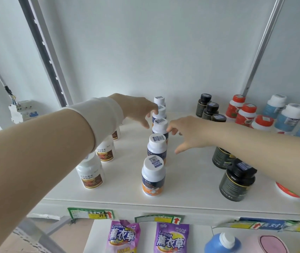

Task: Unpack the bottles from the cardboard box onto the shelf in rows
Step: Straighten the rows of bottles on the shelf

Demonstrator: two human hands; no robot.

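Far left, a circuit breaker (24, 111) is fixed to the wall beside the grey rack upright.

On the white shelf (191, 181), the leftmost row runs front to back: white bottles with red-brown labels (90, 174), partly covered by the left forearm in a cream sleeve.

The left hand (136, 110) reaches over the shelf to the centre row. Its grip is spread, fingers extended. One fingertip rests on the cap of the fourth bottle (160, 111), and the thumb hangs free below.

The centre row holds five upright bottles with white caps and blue-and-orange labels: the front bottle (153, 176), the second bottle (157, 148), the third bottle (160, 126), the fourth, and the rear bottle (159, 100) near the back wall. They stand in one line, close together towards the back.

The right hand (191, 132) comes in from the right. Its grip is loose and open. The fingertips are at the side of the third bottle, the thumb spread well below, and nothing is held.

Further right stand a row of dark bottles (237, 179), a row of red-capped bottles (246, 112) and a row of blue-labelled bottles (289, 115). Part of each is hidden behind the right forearm.

Paper price tags (92, 213) are stuck to the shelf's front edge. On the level below lie two purple lavender pouches (122, 236) and, to their right, a blue jug with a white cap (222, 243).
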